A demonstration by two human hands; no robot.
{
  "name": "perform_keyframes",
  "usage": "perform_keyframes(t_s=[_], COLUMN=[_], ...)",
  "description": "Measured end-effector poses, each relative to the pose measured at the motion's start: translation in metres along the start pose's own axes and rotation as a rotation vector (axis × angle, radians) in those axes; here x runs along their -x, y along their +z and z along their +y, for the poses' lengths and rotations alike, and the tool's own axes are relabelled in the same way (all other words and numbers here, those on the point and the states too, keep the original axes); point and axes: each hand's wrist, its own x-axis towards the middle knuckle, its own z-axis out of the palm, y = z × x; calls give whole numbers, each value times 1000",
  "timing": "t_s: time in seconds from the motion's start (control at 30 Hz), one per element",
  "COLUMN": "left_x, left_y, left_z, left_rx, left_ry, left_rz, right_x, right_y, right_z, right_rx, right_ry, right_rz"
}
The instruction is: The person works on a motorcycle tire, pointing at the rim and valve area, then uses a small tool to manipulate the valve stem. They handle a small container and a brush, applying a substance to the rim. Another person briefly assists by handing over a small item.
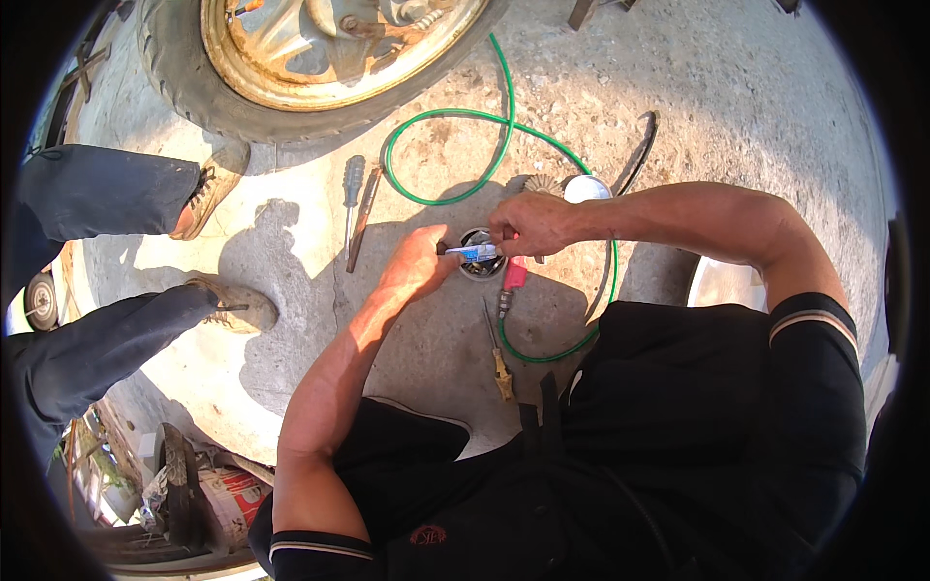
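My left hand (418, 261) grips one end of a small white and blue tube (476, 253). At its other end, the fingers of my right hand (536, 224) are closed on it. Directly beneath the tube is a round can (483, 274) on the concrete, with small parts inside that my hands partly hide. Beside the can lies a pink-red air tool (515, 274), its metal coupler joined to a green air hose (543, 359). Part of the tool is hidden under my right hand. A screwdriver with a yellowish handle (503, 374) points toward the can.
A grey-handled screwdriver (353, 181) and a rusty flat bar (364, 221) lie left of the can. Past my right hand are a white round lid (587, 189) and a black tube (642, 152). A tyred wheel (320, 109) lies ahead; another person's boots (243, 309) stand at left.
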Motion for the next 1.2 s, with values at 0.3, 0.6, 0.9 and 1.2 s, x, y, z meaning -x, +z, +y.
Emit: perform_keyframes(t_s=[0.3, 0.6, 0.9, 1.2], left_x=[4, 4, 2, 5], left_y=[37, 13, -21, -31], left_z=[8, 9, -30, -108], left_rx=[-170, -37, 333, 385], left_ry=[89, 1, 7, -178], left_rz=[214, 51, -135, -249], right_x=[-6, -9, 46, 82], right_y=[12, 9, -82, -26], right_z=[0, 11, 60, 82], right_rx=[218, 111, 193, 646], right_ry=[-34, -139, 114, 303], right_rz=[118, 77, 336, 133])
